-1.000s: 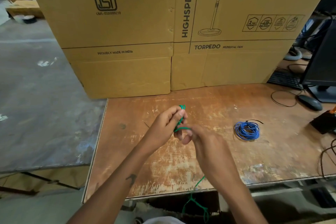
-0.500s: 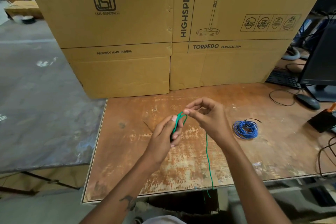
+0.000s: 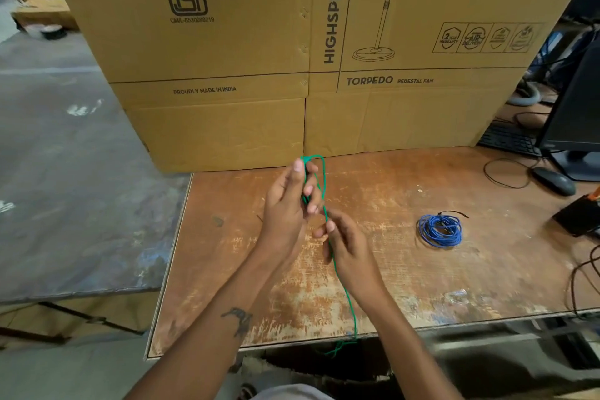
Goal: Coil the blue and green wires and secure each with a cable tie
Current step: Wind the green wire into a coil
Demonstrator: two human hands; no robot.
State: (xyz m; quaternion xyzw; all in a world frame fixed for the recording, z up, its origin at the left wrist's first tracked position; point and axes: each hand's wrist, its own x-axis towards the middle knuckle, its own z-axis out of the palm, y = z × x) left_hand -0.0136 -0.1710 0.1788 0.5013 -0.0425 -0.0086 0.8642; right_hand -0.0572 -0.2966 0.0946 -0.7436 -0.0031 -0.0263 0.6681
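Since the earlier frame, the right hand (image 3: 349, 248) has been brought down from beside the loops to a spot near the left wrist, and the green wire (image 3: 347, 299) is now drawn taut along it. The left hand (image 3: 287, 201) is held upright above the table (image 3: 406, 286), its fingers (image 3: 313, 208) curled round a few narrow green loops whose long axis runs up and away from the viewer. How many turns are wound is hidden by the palm. The right fingers (image 3: 329, 226) appear to pinch the wire, though the contact is blurred. The tail runs down over the near table edge. The blue wire (image 3: 441, 230) lies coiled to the right, a black tie (image 3: 454, 214) seemingly on it.
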